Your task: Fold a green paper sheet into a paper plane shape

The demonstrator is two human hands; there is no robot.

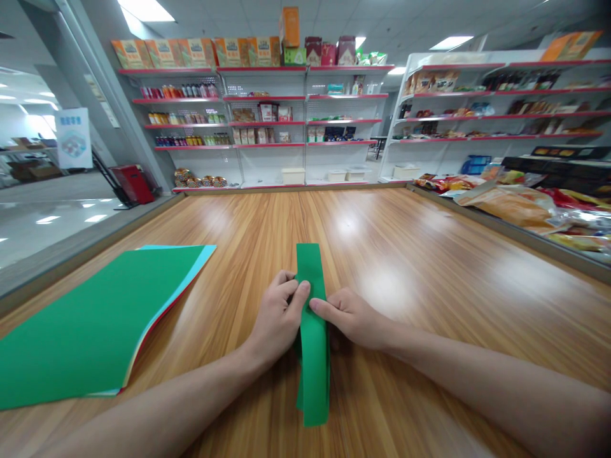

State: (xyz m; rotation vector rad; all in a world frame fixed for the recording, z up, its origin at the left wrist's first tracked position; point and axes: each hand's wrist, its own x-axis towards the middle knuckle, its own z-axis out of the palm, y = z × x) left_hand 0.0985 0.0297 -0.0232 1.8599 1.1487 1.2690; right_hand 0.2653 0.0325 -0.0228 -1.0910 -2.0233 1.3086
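Observation:
A long, narrow strip of folded green paper [315,375] is held lengthwise in front of me, over the wooden table. My left hand [281,308] pinches its left edge, with the thumb on top and the fingers curled behind. From the right, my right hand [356,318] grips the other edge a little nearer to me, thumb also on the upper face. Layers of the strip stand slightly apart at its near end. The fingers underneath the paper are mostly hidden.
On the left of the wooden table [391,394] lies a stack of coloured paper sheets [100,318], green on top, with blue and red edges showing. Packaged snacks [515,203] are piled beyond the right edge. Stocked shelves [267,121] stand behind the table.

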